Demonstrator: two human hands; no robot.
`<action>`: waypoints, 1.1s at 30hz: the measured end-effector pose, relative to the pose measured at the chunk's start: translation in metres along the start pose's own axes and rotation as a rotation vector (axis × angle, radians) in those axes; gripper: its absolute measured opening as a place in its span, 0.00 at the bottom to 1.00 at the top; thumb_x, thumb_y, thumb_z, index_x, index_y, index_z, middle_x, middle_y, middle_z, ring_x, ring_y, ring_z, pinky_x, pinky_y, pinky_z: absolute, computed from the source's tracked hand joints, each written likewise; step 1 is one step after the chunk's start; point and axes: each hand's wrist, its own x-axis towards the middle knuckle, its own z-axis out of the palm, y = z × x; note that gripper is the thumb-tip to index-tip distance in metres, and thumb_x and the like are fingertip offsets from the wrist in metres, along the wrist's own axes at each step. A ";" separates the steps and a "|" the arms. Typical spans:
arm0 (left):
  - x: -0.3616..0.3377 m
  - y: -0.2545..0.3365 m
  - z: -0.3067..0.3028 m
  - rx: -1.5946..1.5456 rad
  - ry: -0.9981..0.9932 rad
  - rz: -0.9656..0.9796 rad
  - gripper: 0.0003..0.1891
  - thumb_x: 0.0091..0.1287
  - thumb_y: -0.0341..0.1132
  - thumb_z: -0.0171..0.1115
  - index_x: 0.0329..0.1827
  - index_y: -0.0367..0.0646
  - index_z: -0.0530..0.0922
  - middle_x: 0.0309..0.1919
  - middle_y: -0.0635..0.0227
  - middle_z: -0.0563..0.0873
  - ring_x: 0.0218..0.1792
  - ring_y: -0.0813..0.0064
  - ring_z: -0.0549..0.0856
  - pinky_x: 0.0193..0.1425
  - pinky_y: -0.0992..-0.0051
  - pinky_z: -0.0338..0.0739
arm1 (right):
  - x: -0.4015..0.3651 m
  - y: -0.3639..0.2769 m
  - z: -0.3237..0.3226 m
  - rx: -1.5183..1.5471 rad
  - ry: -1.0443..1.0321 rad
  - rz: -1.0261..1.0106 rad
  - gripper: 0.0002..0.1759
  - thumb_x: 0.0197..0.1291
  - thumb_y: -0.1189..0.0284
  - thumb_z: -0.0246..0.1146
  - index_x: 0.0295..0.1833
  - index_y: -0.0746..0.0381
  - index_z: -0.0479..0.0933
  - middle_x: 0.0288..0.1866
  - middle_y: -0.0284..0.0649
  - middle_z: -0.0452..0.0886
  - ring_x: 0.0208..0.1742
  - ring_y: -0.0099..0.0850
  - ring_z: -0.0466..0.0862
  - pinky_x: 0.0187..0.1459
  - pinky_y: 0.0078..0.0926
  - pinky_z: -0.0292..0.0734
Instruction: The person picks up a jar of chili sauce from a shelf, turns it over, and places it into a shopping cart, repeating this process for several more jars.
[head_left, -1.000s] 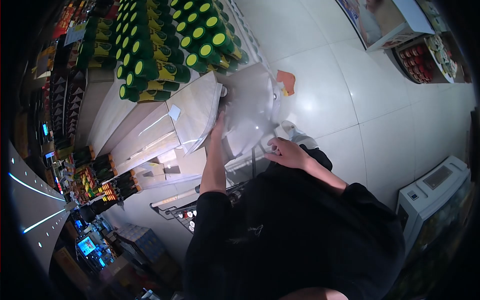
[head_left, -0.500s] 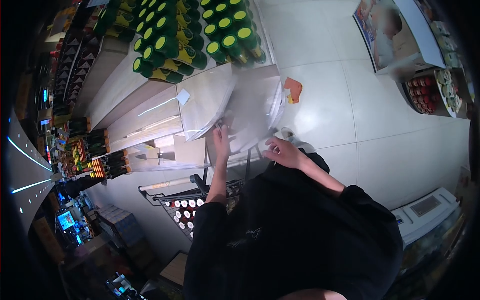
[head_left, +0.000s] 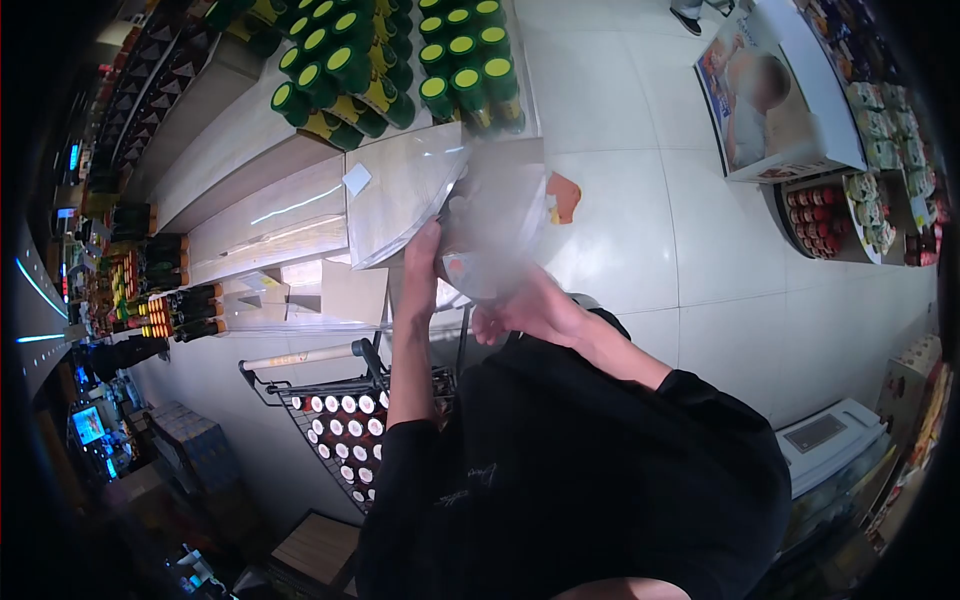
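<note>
My left hand point(head_left: 423, 262) is at the near edge of a wooden display shelf point(head_left: 395, 185) with a clear plastic lip. Its thumb points up and its fingers are mostly hidden, closed against a pale, partly see-through thing point(head_left: 458, 268) that a blurred patch covers. To the right and a little nearer my body, my right hand point(head_left: 545, 312) has its fingers curled inward. The blur hides its upper side, and I cannot make out what is in it. A white price card point(head_left: 357, 179) lies on the shelf left of the hands.
Rows of green bottles with yellow-green caps point(head_left: 466, 82) stand on the shelf beyond. A wire cart point(head_left: 345, 430) with white-capped jars is at lower left. An orange floor sticker point(head_left: 564, 198) lies to the right. A promotional stand point(head_left: 780, 110) and a white-lidded chest point(head_left: 835, 440) are farther right.
My view has shifted a little. My right hand has moved left, closer to my left hand, and its fingers have curled. My left hand has reached slightly farther up at the shelf edge.
</note>
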 end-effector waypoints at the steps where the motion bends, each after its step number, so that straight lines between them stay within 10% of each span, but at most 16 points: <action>1: -0.006 0.020 0.006 -0.013 -0.032 0.001 0.26 0.75 0.49 0.48 0.62 0.35 0.76 0.50 0.65 0.82 0.54 0.74 0.77 0.61 0.74 0.68 | 0.001 0.001 0.006 0.070 -0.024 -0.052 0.42 0.72 0.37 0.35 0.70 0.62 0.64 0.44 0.48 0.81 0.45 0.39 0.82 0.47 0.36 0.77; 7: -0.020 0.041 0.010 -0.029 0.011 0.048 0.34 0.71 0.65 0.47 0.60 0.42 0.76 0.49 0.62 0.83 0.52 0.67 0.81 0.62 0.65 0.71 | 0.015 0.012 0.028 0.156 -0.095 -0.033 0.41 0.71 0.36 0.30 0.72 0.55 0.65 0.50 0.47 0.79 0.44 0.43 0.80 0.47 0.41 0.73; 11: -0.035 0.061 0.014 -0.391 -0.115 -0.081 0.18 0.72 0.41 0.57 0.58 0.38 0.75 0.46 0.67 0.84 0.55 0.73 0.81 0.63 0.73 0.72 | 0.027 0.024 0.039 0.237 -0.086 -0.021 0.42 0.71 0.35 0.30 0.69 0.56 0.68 0.52 0.45 0.79 0.43 0.42 0.76 0.46 0.39 0.70; 14: -0.044 0.047 0.004 0.005 -0.140 0.286 0.18 0.63 0.33 0.66 0.54 0.40 0.76 0.44 0.66 0.84 0.55 0.69 0.82 0.61 0.70 0.75 | 0.034 0.036 0.037 0.325 -0.094 0.003 0.46 0.70 0.34 0.31 0.68 0.61 0.69 0.52 0.45 0.79 0.44 0.41 0.75 0.48 0.38 0.69; 17: -0.056 0.046 -0.005 -0.129 -0.131 0.206 0.41 0.73 0.69 0.35 0.61 0.35 0.75 0.57 0.53 0.83 0.57 0.62 0.82 0.65 0.65 0.74 | 0.040 0.050 0.029 0.311 -0.222 0.048 0.49 0.69 0.33 0.31 0.67 0.68 0.69 0.53 0.46 0.78 0.47 0.39 0.74 0.50 0.36 0.67; 25: -0.101 0.043 -0.035 -0.625 0.249 -0.059 0.37 0.77 0.63 0.32 0.58 0.37 0.77 0.54 0.54 0.84 0.55 0.64 0.83 0.63 0.66 0.75 | 0.054 0.079 0.069 0.230 0.005 0.263 0.49 0.69 0.33 0.36 0.76 0.65 0.58 0.74 0.49 0.67 0.69 0.42 0.70 0.67 0.46 0.62; 31: -0.141 0.014 -0.073 -0.542 0.245 0.118 0.37 0.78 0.62 0.31 0.58 0.36 0.77 0.51 0.56 0.85 0.53 0.68 0.83 0.62 0.67 0.77 | 0.064 0.112 0.074 0.267 -0.142 0.407 0.47 0.68 0.33 0.37 0.75 0.61 0.59 0.72 0.48 0.68 0.69 0.42 0.71 0.67 0.47 0.63; 33: -0.147 -0.010 -0.087 0.047 0.448 0.307 0.35 0.78 0.61 0.32 0.59 0.37 0.76 0.53 0.58 0.84 0.53 0.68 0.83 0.60 0.68 0.78 | 0.067 0.123 0.079 0.258 -0.170 0.452 0.47 0.68 0.33 0.38 0.75 0.61 0.59 0.71 0.48 0.69 0.68 0.42 0.72 0.66 0.46 0.65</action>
